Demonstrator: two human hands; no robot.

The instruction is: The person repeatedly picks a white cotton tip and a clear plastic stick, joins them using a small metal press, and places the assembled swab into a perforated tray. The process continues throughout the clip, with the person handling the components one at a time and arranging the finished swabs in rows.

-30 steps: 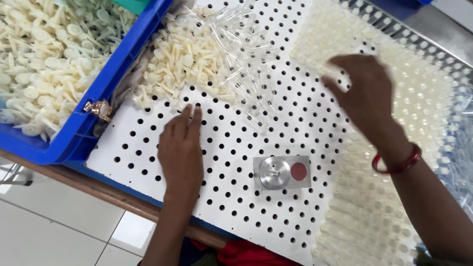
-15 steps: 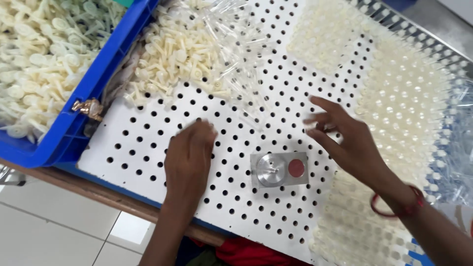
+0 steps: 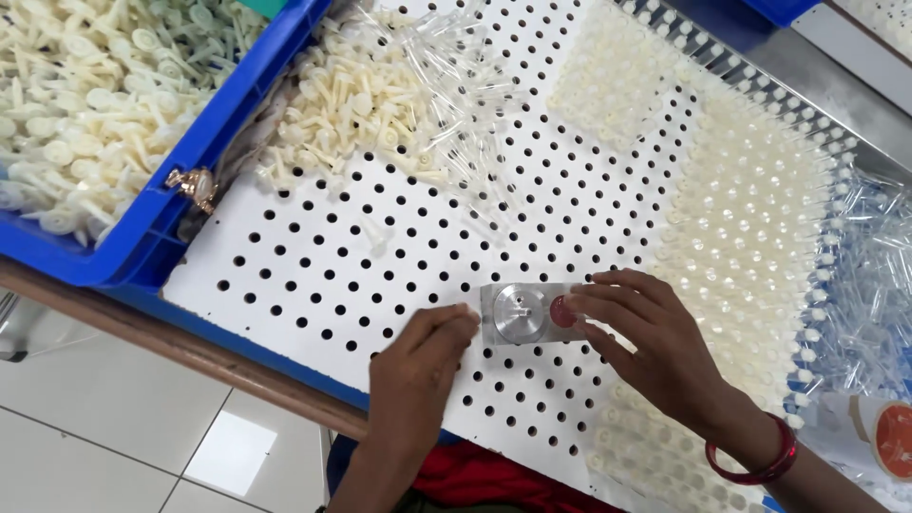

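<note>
Right hand point(image 3: 646, 342) rests spread on the block's point(image 3: 524, 313) red end; left hand point(image 3: 423, 356), fingers together, touches its other end. I see the metal block mid-board point(image 3: 313, 275). Round orange label point(image 3: 895, 437) at far right. Cream plugs point(image 3: 356, 100) and clear tubes point(image 3: 456, 104) piled above; blue bin point(image 3: 180, 185) at left.

Right hand point(image 3: 655, 347) covers the metal block's point(image 3: 518, 313) red end. Under its wrist, the white pegs point(image 3: 655, 446) blur together.
</note>
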